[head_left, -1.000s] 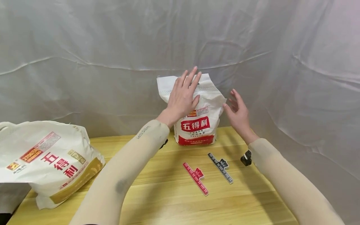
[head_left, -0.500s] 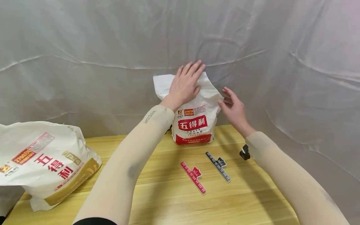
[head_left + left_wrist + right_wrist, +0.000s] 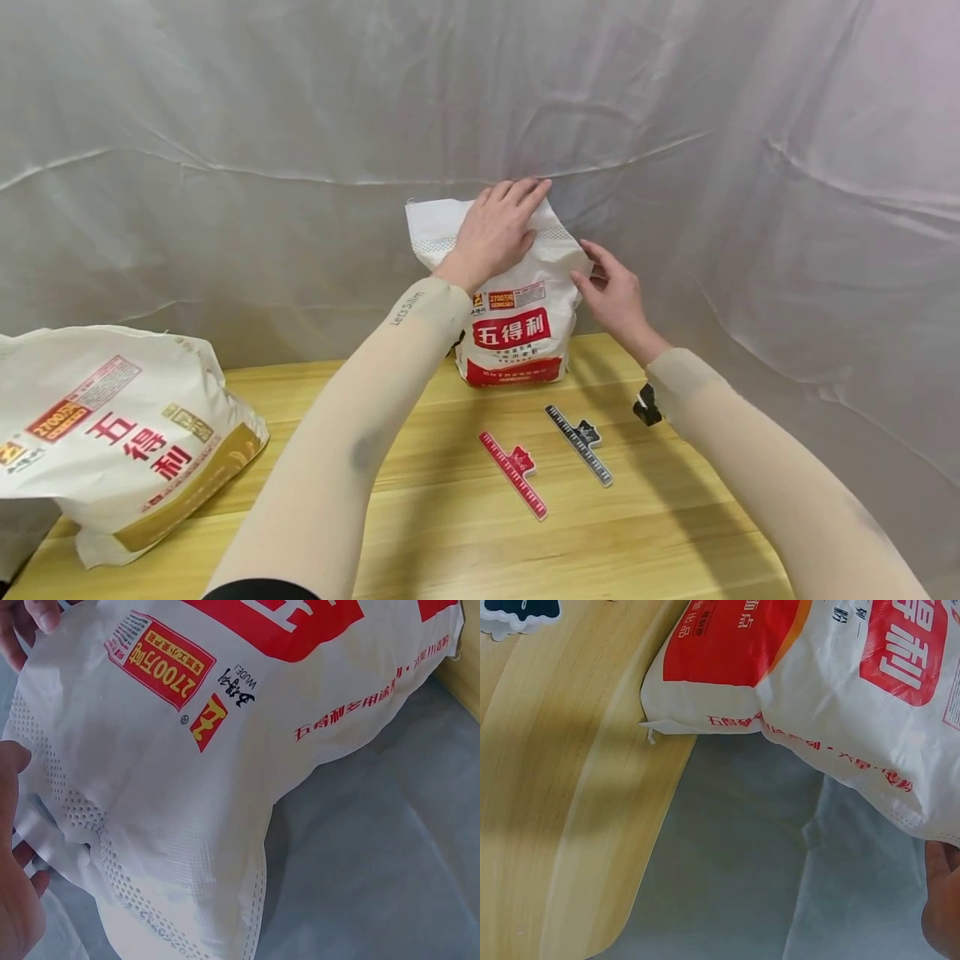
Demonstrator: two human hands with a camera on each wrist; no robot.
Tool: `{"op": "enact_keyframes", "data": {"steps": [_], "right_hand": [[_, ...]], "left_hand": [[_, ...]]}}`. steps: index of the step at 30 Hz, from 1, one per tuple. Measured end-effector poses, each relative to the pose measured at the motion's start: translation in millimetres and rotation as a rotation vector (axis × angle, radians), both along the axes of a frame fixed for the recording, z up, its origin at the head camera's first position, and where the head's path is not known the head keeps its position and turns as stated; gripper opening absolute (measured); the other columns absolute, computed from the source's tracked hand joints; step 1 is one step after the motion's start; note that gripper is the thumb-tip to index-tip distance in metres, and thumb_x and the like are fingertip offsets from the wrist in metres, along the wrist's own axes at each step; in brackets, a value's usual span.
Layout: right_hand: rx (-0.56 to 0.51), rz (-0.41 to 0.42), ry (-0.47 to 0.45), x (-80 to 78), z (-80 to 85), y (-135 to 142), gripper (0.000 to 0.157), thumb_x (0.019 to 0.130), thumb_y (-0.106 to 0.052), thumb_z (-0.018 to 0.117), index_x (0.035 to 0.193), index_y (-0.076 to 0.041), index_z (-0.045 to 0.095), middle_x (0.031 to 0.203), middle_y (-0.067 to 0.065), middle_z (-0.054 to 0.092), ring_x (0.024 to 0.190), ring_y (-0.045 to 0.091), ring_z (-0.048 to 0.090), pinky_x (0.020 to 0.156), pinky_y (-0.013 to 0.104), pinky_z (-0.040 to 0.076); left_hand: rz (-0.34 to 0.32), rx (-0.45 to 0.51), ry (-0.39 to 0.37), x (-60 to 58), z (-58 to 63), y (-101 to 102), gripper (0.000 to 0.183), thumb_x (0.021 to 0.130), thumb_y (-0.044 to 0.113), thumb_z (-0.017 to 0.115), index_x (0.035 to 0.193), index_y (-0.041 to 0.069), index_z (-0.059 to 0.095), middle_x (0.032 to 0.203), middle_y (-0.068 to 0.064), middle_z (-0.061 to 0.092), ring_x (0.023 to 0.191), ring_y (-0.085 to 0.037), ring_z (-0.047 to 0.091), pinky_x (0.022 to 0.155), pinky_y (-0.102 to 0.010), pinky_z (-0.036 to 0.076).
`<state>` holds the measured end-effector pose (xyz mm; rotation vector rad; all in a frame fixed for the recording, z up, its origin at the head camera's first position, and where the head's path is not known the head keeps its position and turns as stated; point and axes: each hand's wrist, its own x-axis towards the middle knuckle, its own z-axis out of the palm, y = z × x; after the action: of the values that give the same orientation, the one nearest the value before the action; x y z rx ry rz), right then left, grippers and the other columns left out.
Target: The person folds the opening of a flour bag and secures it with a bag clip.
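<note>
A white flour bag [image 3: 517,287] with red printing stands upright at the back of the table. My left hand [image 3: 492,233] lies over its top, thumb in front and fingers bent over the upper edge. In the left wrist view, those fingertips [image 3: 39,881] show behind the crumpled top strip, with the thumb on the near side. My right hand [image 3: 613,296] pinches the bag's right side edge, thumb in front and fingers behind. Only part of the right hand [image 3: 943,904] shows in the right wrist view, just under the bag's edge.
A larger white bag [image 3: 142,417] leans at the table's left side. A red clip [image 3: 514,475] and a black clip [image 3: 580,446], both with piano-key bars, lie on the wooden table [image 3: 420,533]. A grey curtain [image 3: 300,108] hangs behind and to the right.
My right hand has moved left onto the bag's side edge. My left hand's fingers, straight up before, have bent down over the top. The view has shifted slightly.
</note>
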<state>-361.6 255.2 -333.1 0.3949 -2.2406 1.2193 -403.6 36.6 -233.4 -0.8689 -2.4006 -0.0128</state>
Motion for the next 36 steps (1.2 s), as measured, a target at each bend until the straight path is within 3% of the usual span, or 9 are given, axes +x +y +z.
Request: {"op": "enact_keyframes", "data": {"steps": [9, 15, 18, 36], "right_hand": [[0.005, -0.019, 0.024, -2.1, -1.6, -0.9, 0.045, 0.1, -0.006, 0.068, 0.144, -0.002, 0.058, 0.139, 0.02, 0.064, 0.113, 0.036, 0.068, 0.097, 0.047, 0.057], [-0.009, -0.022, 0.057, -2.4, -3.2, -1.2, 0.041, 0.1, -0.001, 0.067, 0.14, 0.001, 0.06, 0.132, 0.022, 0.067, 0.108, 0.035, 0.07, 0.088, 0.017, 0.055], [-0.01, -0.027, 0.081, -2.9, -3.5, -1.5, 0.039, 0.099, 0.0, 0.068, 0.137, 0.003, 0.061, 0.129, 0.023, 0.068, 0.104, 0.035, 0.071, 0.083, 0.008, 0.05], [-0.004, -0.098, 0.117, -2.0, -3.0, -0.2, 0.026, 0.1, -0.004, 0.068, 0.125, 0.003, 0.065, 0.118, 0.023, 0.072, 0.095, 0.035, 0.071, 0.076, 0.01, 0.048]], "left_hand": [[-0.03, 0.033, 0.03, -0.5, -5.2, -0.6, 0.065, 0.104, 0.023, 0.062, 0.163, 0.015, 0.034, 0.157, -0.008, 0.048, 0.145, -0.029, 0.044, 0.123, -0.044, 0.033], [-0.074, 0.093, 0.059, -1.3, -9.0, -1.5, 0.055, 0.105, 0.017, 0.059, 0.158, 0.015, 0.044, 0.15, -0.01, 0.055, 0.14, -0.03, 0.05, 0.12, -0.043, 0.037], [-0.077, 0.119, 0.075, -1.3, -9.5, -0.3, 0.049, 0.106, 0.015, 0.059, 0.153, 0.014, 0.05, 0.145, -0.01, 0.059, 0.136, -0.03, 0.054, 0.118, -0.042, 0.04], [-0.106, 0.211, 0.157, 7.9, -10.4, 4.3, 0.018, 0.104, 0.017, 0.066, 0.12, 0.01, 0.069, 0.115, -0.006, 0.069, 0.111, -0.025, 0.065, 0.103, -0.039, 0.051]]}}
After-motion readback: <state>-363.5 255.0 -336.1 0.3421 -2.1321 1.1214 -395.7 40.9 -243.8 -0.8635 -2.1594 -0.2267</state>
